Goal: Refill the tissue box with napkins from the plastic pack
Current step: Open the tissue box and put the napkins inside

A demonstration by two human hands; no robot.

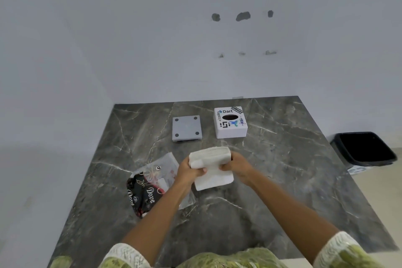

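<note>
Both hands, left hand and right hand, are clamping the soft white napkin stack by its ends, just in front of the white sticker-covered tissue box; it's floppy, so it's needing support underneath.

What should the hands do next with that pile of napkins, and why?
Probably carry the napkin stack, held by the left hand and right hand, toward the white tissue box. Its grey base plate lies apart, so the box looks ready for filling.

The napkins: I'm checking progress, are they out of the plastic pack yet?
Out. Both hands, left hand and right hand, hold the white napkin stack above the table, while the plastic pack lies flattened beside them.
</note>
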